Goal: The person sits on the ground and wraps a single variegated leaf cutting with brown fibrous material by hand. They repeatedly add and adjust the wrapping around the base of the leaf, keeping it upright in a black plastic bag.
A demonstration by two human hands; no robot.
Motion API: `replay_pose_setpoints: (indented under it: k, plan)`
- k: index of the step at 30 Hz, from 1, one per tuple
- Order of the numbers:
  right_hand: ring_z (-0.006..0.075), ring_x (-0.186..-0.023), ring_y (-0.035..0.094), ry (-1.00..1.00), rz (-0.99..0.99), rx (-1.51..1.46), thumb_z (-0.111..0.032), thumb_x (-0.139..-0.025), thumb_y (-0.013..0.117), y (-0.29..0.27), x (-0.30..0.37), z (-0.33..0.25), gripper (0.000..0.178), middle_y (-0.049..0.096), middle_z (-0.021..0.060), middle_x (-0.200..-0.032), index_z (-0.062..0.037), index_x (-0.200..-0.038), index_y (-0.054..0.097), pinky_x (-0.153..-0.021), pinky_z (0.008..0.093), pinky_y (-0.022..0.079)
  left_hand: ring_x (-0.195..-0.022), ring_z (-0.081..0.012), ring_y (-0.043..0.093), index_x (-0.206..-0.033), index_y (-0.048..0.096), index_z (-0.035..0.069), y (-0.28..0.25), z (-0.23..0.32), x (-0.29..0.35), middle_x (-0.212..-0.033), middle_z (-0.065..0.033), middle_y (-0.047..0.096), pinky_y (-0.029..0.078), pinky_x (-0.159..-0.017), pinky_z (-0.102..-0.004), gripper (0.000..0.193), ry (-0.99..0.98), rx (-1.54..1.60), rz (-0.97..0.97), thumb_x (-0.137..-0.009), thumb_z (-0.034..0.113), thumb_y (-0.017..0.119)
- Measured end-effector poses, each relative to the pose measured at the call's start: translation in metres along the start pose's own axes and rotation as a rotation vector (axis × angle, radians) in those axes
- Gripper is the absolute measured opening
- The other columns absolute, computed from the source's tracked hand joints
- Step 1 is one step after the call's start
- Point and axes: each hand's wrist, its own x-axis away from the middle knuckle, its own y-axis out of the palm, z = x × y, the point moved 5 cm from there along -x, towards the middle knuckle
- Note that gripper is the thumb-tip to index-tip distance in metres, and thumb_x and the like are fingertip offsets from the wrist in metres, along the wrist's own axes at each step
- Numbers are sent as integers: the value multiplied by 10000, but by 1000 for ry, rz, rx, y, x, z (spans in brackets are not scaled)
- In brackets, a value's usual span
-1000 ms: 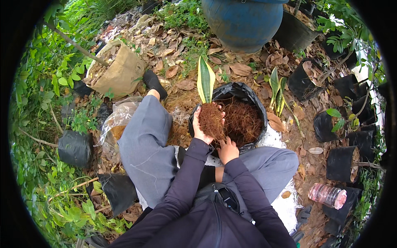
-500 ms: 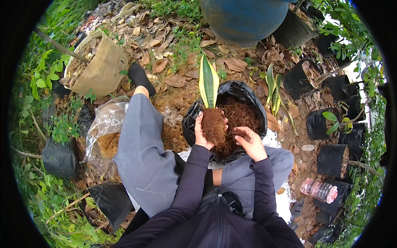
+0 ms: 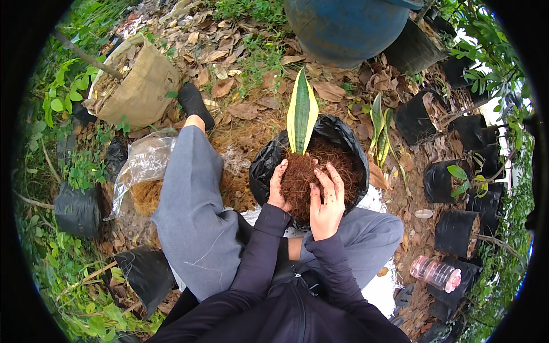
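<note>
Between my hands is a snake plant (image 3: 302, 117) with one upright, yellow-edged green leaf. Brown, fibrous potting mix is packed round its base as a root ball (image 3: 296, 182). My left hand (image 3: 278, 187) is closed round the ball's left side and supports it. My right hand (image 3: 326, 201) presses its soil-smeared fingers against the ball's right side. Both hands are over the mouth of a black plastic grow bag (image 3: 351, 137), whose inside holds more of the loose brown mix (image 3: 343, 163). The underside of the ball is hidden.
Another snake plant (image 3: 380, 128) stands just right of the bag. A blue drum (image 3: 343, 28) is at the far side. Several black grow bags (image 3: 454, 231) line the right, near a pink bottle (image 3: 436, 273). A tan sack (image 3: 140, 86) and clear plastic bag (image 3: 146, 163) are left.
My right hand has come left from the loose mix onto the root ball. The plant has shifted slightly right, its leaf now more upright.
</note>
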Motion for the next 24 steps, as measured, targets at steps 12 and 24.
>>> replay_pose_setpoints:
  k: [12,24]
  plan:
    - [297,-1262,500,127,-59,-71,154,-846,437,-6,-3,8,485,520,176,-1329,12,-1301,527,-1053,348,398,-1131,-249,596,-1307,515,-19,3,-6,4,-1288,-149,587,463,-993,-373,468,-24,56,-8,-957,288,465]
    - [358,-1234,521,71,-296,176,-123,-941,537,4,2,10,394,536,198,-1329,-19,-1321,528,-1021,384,427,-1077,-252,617,-1226,565,18,-27,-13,8,-1205,-138,624,494,-941,-378,386,-66,-168,206,-941,267,489]
